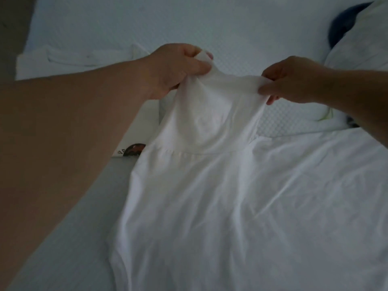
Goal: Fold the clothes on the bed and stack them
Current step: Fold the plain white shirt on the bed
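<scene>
**Holding a white dress by its top, folding still to come**

Pinching the upper edge of a thin white cotton-like dress (201, 164), a person lifts its narrow bodice above the pale bed (147, 19) while the wide skirt trails down towards the viewer and spreads over the mattress. The left hand (174, 70) has its fingers (199, 67) curled round a bunched corner of the top hem; the right hand (294, 80) pinches the opposite corner between thumb and fingers, so the edge is drawn taut between them. The cloth looks light, soft and limp, creasing freely and sagging under its own weight, with a seam marking the waist. By the look of it, it will not hold a shape unaided, so it is best taken at the two top corners, as here, or at the waist seam when doubled over. Beside the left forearm lies a flat white garment with a round dark red and black print (134, 149), partly hidden by the dress. Farther back, a rumpled white cloth (84, 57) lies on the quilted surface. At the right edge rests a white pillow (361, 49) with a blurred dark blue shape (344, 22) behind it.
</scene>
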### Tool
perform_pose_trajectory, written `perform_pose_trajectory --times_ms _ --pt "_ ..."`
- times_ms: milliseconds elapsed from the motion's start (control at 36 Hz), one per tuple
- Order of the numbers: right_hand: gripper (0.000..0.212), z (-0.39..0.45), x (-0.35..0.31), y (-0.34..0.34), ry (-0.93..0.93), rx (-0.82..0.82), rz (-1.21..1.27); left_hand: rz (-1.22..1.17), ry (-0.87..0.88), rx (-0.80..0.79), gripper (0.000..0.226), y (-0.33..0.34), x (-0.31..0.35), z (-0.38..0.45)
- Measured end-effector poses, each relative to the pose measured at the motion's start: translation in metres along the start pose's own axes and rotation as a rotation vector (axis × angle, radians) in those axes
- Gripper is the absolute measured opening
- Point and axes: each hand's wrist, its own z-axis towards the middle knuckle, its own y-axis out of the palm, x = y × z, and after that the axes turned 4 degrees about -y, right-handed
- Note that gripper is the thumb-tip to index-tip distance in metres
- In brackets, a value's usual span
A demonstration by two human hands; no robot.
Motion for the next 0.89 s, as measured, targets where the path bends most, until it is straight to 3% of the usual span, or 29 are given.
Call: perform_pose_trajectory --times_ms 83,167,250,333,389,500,639,722,889 --pt "0.018 0.002 0.000 -0.001 -0.023 0.018 -0.159 0.194 0.050 0.112 0.001 0.001 0.004 -0.002" --pt "0.017 0.006 -0.001 0.002 -0.010 0.097 -0.199 0.132 0.083 0.308 0.017 -0.001 0.003 0.007" --pt "0.035 0.012 -0.004 0.012 0.028 0.170 -0.124 0.097 0.054 0.412 0.014 -0.002 -0.003 0.016" --pt "0.060 0.016 -0.006 0.033 0.121 0.174 -0.042 0.032 -0.049 0.452 0.048 -0.001 -0.014 0.019" --pt "0.063 0.013 -0.005 0.051 0.181 0.195 0.001 0.061 -0.130 0.454 0.059 0.001 -0.025 0.013" --pt "0.061 -0.007 0.004 0.081 0.267 0.104 0.095 0.514 -0.145 0.447 0.054 0.013 -0.052 -0.032" --pt "0.050 -0.024 0.012 0.092 0.210 0.012 0.012 0.827 -0.059 0.456 0.052 0.024 -0.090 -0.094" --pt "0.039 -0.027 0.012 0.087 0.226 -0.052 0.106 0.936 -0.012 0.497 0.055 0.031 -0.100 -0.106" --pt "0.029 -0.033 0.014 0.078 0.173 -0.181 0.098 0.965 -0.022 0.510 0.037 0.026 -0.096 -0.092"
